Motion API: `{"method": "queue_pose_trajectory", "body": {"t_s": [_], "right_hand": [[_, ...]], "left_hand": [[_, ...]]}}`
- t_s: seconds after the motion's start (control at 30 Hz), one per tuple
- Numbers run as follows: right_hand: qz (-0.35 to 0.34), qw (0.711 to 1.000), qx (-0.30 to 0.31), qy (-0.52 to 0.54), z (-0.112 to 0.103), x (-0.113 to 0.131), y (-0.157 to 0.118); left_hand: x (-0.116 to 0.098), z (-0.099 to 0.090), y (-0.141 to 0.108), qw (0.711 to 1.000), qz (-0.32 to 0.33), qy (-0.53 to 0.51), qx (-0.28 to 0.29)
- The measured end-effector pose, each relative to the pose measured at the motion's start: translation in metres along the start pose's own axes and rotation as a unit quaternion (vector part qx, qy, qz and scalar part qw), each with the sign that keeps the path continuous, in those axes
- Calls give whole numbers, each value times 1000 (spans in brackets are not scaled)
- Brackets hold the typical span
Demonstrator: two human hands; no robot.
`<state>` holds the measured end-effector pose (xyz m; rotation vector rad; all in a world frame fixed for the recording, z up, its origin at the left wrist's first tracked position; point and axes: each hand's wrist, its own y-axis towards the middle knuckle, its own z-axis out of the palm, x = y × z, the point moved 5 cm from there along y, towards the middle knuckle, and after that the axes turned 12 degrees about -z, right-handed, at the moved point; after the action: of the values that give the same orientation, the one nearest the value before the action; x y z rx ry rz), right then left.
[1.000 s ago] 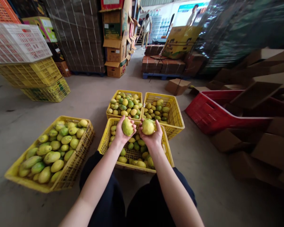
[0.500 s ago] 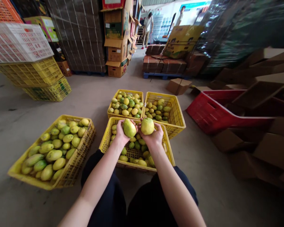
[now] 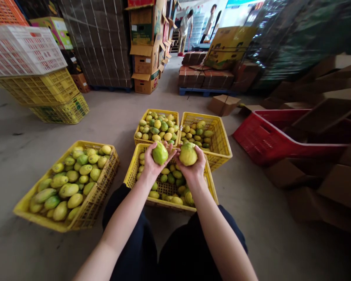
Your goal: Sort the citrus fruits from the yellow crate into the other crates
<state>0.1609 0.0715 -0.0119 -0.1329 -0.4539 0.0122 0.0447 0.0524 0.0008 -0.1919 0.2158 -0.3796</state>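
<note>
My left hand (image 3: 153,162) is closed around a green papaya (image 3: 160,153), its fingertips reaching out past the fruit. A rounder yellow-green papaya (image 3: 188,153) rests in my right hand (image 3: 196,168), which cups it from below and the side. Both hands are side by side over the near yellow crate (image 3: 130,171), their fingertips close together. Inside that crate several papayas (image 3: 171,178) lie along the sides, with part of the slotted bottom showing. My hands and forearms hide some of its contents.
A full yellow crate of papayas (image 3: 105,191) stands at left. Behind the near crate are a full crate (image 3: 137,138) and a partly filled one (image 3: 222,136). At right are a red crate (image 3: 259,136) and cardboard boxes (image 3: 342,187). Two people stand far back.
The papaya in my left hand has turned, showing a greener side, and the left fingers have spread. My right hand has tilted its papaya slightly. The view has shifted a little.
</note>
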Motion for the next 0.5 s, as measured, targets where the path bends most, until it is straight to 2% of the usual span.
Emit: {"method": "queue_pose_trajectory", "body": {"t_s": [0.17, 0.27, 0.5], "right_hand": [[-13, 999, 30, -39, 3, 1, -5], [-9, 999, 30, -45, 3, -1, -4], [6, 1000, 13, -8, 2, -3, -4]], "left_hand": [[-1, 1, -1, 999, -16, 29, -14], [1, 1, 1, 998, -38, 46, -27], [3, -3, 2, 995, -41, 37, -80]]}}
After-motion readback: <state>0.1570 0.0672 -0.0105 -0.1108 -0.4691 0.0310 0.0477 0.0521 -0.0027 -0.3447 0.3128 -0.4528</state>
